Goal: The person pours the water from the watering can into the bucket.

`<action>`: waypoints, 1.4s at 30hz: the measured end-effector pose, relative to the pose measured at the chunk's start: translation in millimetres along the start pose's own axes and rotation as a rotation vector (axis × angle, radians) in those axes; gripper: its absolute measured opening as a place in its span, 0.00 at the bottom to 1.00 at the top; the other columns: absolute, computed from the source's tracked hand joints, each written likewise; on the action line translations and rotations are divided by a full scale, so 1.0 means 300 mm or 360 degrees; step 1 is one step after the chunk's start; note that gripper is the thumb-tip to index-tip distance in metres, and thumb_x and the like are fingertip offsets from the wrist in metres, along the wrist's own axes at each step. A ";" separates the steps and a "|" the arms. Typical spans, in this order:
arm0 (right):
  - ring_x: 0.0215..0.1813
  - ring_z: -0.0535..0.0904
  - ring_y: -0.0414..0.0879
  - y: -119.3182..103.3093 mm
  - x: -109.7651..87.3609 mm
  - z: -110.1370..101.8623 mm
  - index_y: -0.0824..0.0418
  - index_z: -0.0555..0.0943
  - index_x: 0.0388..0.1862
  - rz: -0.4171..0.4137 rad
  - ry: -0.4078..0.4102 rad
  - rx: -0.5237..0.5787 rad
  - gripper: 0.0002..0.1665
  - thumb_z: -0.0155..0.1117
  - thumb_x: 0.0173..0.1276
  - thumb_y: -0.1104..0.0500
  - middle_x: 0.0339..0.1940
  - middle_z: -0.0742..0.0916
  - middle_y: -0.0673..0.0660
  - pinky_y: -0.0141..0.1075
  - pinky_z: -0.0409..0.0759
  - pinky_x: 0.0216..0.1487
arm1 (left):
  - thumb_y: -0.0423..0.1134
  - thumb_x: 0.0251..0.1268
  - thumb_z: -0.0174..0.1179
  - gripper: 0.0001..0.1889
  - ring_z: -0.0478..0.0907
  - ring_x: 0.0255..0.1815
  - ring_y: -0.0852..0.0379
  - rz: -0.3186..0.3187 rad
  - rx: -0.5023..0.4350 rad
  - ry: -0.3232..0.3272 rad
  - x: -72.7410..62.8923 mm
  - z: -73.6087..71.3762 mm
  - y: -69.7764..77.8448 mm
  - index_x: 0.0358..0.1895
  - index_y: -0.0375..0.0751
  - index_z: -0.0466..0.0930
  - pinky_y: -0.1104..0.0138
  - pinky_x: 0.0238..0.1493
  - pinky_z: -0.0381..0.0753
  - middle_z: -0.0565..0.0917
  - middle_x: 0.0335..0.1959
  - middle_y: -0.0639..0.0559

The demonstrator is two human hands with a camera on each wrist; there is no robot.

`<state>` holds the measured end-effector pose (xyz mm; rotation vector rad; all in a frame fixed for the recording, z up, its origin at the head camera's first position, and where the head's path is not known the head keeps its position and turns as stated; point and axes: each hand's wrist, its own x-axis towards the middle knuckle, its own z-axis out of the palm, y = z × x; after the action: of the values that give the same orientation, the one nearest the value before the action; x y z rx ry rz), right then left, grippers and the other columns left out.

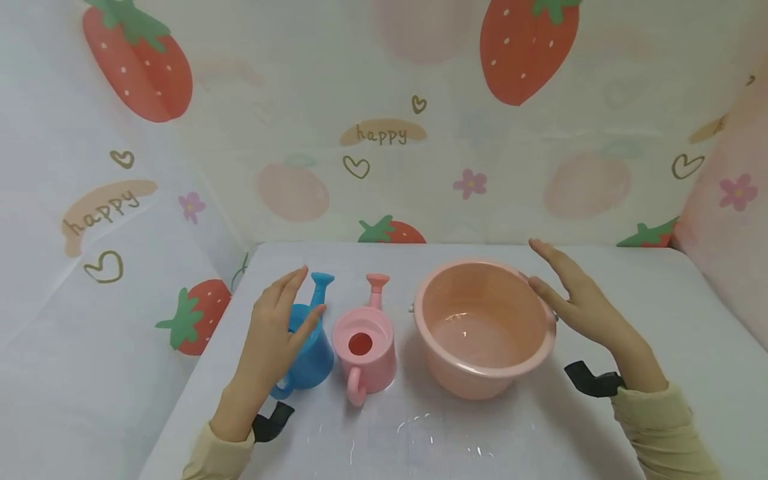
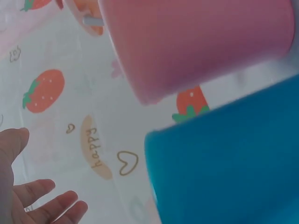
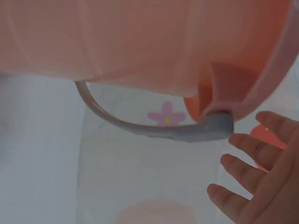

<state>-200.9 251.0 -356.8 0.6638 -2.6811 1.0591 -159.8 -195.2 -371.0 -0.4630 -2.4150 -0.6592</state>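
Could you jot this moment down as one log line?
left hand: holds nothing, near blue watering can | right hand: holds nothing, near peach bucket | pink watering can: upright, between blue watering can and peach bucket

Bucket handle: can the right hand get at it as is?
Probably yes. The right hand is open beside the bucket, close to one end of its grey handle, with nothing visible between them.

White table point(image 1: 654, 293) (glossy) beneath bucket point(image 1: 474, 379), watering cans point(image 1: 377, 363)

Left hand point(image 1: 273, 330), right hand point(image 1: 583, 305) raised, fingers loosely extended, thumbs apart.
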 end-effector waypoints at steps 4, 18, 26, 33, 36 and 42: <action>0.75 0.47 0.53 0.003 -0.015 0.028 0.39 0.51 0.73 0.0033 -0.0023 0.0020 0.37 0.54 0.70 0.53 0.75 0.57 0.50 0.66 0.51 0.64 | 0.44 0.58 0.63 0.34 0.67 0.61 0.41 -0.0093 -0.0067 -0.0017 -0.040 0.017 0.023 0.68 0.44 0.61 0.44 0.52 0.73 0.70 0.61 0.40; 0.75 0.48 0.54 -0.002 -0.024 0.090 0.41 0.55 0.72 0.0034 -0.0122 0.0186 0.32 0.51 0.72 0.55 0.74 0.57 0.52 0.66 0.52 0.63 | 0.39 0.59 0.62 0.36 0.67 0.60 0.52 -0.0196 -0.0318 0.0049 -0.154 0.064 0.084 0.70 0.47 0.57 0.50 0.53 0.75 0.72 0.59 0.47; 0.75 0.48 0.54 -0.003 -0.017 0.102 0.48 0.55 0.73 0.0053 -0.0181 0.0180 0.31 0.48 0.73 0.53 0.75 0.55 0.52 0.62 0.51 0.66 | 0.38 0.61 0.61 0.33 0.70 0.58 0.56 -0.0299 -0.0378 0.0070 -0.215 0.091 0.112 0.69 0.47 0.59 0.75 0.59 0.68 0.75 0.57 0.49; 0.75 0.48 0.56 -0.002 -0.019 0.117 0.44 0.55 0.72 0.0095 -0.0153 0.0196 0.31 0.49 0.73 0.51 0.75 0.56 0.51 0.65 0.52 0.64 | 0.42 0.62 0.60 0.31 0.72 0.57 0.58 -0.0526 -0.0511 0.0017 -0.262 0.123 0.126 0.68 0.50 0.60 0.61 0.56 0.74 0.75 0.55 0.51; 0.74 0.49 0.57 -0.002 -0.022 0.121 0.44 0.56 0.72 0.0101 -0.0131 0.0224 0.31 0.49 0.72 0.52 0.75 0.57 0.52 0.67 0.52 0.63 | 0.46 0.63 0.58 0.30 0.71 0.56 0.63 -0.0658 -0.0569 -0.0046 -0.280 0.138 0.128 0.68 0.52 0.59 0.59 0.56 0.75 0.74 0.55 0.55; 0.74 0.51 0.59 -0.005 -0.017 0.117 0.49 0.58 0.72 0.0066 -0.0088 0.0244 0.31 0.52 0.71 0.54 0.74 0.58 0.54 0.67 0.53 0.62 | 0.48 0.65 0.56 0.28 0.70 0.52 0.64 -0.0824 -0.0676 -0.0088 -0.303 0.168 0.141 0.67 0.51 0.60 0.61 0.56 0.74 0.75 0.51 0.55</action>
<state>-195.8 227.8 -383.3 0.6759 -2.6906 1.2859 -93.0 -148.2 -448.1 -0.0049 -2.4566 -1.4124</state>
